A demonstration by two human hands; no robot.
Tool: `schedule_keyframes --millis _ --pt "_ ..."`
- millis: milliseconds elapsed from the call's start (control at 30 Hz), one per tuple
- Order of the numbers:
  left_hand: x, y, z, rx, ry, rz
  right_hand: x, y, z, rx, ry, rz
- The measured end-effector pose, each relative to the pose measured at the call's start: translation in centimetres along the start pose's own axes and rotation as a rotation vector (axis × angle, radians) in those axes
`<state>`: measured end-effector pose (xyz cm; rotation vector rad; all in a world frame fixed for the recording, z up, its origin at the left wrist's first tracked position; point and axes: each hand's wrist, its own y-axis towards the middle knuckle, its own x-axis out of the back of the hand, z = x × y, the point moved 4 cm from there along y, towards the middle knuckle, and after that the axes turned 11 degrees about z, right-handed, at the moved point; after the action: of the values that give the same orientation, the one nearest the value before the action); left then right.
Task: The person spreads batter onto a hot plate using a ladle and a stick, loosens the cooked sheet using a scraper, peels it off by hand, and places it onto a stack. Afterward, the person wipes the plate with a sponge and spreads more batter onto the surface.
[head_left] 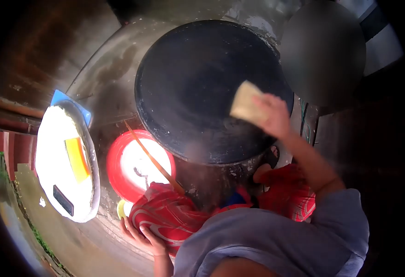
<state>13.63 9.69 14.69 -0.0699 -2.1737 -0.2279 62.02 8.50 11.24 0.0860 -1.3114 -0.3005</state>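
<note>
Tan pad (pixel 245 102) pinched in right hand (pixel 275 115), lying left of it toward black pan's (pixel 188 78) centre. Left hand (pixel 146 239) farther off, fingers spread against red shorts (pixel 165 217).

The right hand (pixel 275 116) is gripping a pale yellowish block (pixel 247 102) over the large round black surface (pixel 207 83), near its edge; whether the block is touching it is unclear. The left hand (pixel 143 237) is resting by the red patterned shorts (pixel 165 217), holding nothing visible. A stick (pixel 149 156) is lying across the red basin (pixel 115 165), which is sitting just beside the black surface. Farther left, a white board (pixel 55 157) is holding a yellow-orange item (pixel 76 159) and a dark rectangular object (pixel 63 200).
</note>
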Motion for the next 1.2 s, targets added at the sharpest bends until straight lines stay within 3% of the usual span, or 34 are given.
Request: schedule_keyframes --millis 33,100,133,200,267,367,433,500,567,633,667,700,767,833,867,967,1067,1133,1200 --pt "0.2 0.0 0.1 0.002 -0.001 -0.002 0.3 1.3 -5.9 -0.16 -0.034 -0.023" --pt "0.1 0.1 -0.2 0.036 0.031 0.025 0.0 6.1 -15.4 -0.696 -0.338 0.104" --pt "0.3 0.4 -0.5 0.037 0.033 0.024 -0.5 9.6 -16.7 -0.793 -0.408 0.14" --pt "0.1 0.6 -1.2 0.05 0.052 0.059 -3.0 18.4 -12.6 -0.642 -0.468 0.155" --pt "-0.4 1.3 -2.2 0.065 0.089 0.057 -7.4 24.0 -3.2 -0.242 -0.303 0.016" --pt "-1.4 2.6 -3.0 0.094 0.155 0.082 -10.0 19.1 12.7 0.29 0.037 0.124" --pt "-1.7 3.1 -2.5 0.114 0.141 0.077 -7.4 11.8 14.9 0.466 0.223 0.242" --pt "-1.5 3.5 -2.1 0.115 0.152 0.086 -4.8 8.1 9.9 0.329 0.223 0.309" --pt "-1.0 4.2 -1.9 0.112 0.162 0.101 -2.0 8.9 -0.3 0.016 -0.027 0.047" --pt "-1.0 5.1 -1.6 0.117 0.165 0.121 -1.5 11.7 -15.0 -0.417 -0.126 0.018" --pt "-1.0 5.3 -1.5 0.121 0.168 0.128 -1.6 14.6 -19.0 -0.576 -0.38 0.015" --pt "-1.1 5.4 -1.6 0.121 0.169 0.133 -2.4 18.8 -21.4 -0.736 -0.358 0.116" --pt "-1.2 5.8 -1.8 0.125 0.178 0.144 -6.0 28.7 -15.9 -0.59 -0.454 0.105" --pt "-1.6 5.9 -2.2 0.118 0.19 0.151 -11.1 35.4 -4.8 -0.252 -0.368 0.085" --pt "-1.8 6.1 -2.6 0.115 0.197 0.158 -14.1 36.4 1.3 0.01 -0.212 -0.001" --pt "-2.8 6.7 -3.5 0.11 0.217 0.161 -17.5 33.5 16.2 0.442 0.125 0.196" --pt "-3.8 7.0 -4.4 0.098 0.222 0.166 -18.5 35.9 12.5 0.339 0.273 0.121" --pt "-4.2 7.1 -4.8 0.093 0.22 0.175 -15.8 39.2 4.4 0.041 0.037 0.23" --pt "-4.4 7.1 -4.9 0.084 0.213 0.174 -13.0 39.5 -6.9 -0.194 -0.162 0.162"
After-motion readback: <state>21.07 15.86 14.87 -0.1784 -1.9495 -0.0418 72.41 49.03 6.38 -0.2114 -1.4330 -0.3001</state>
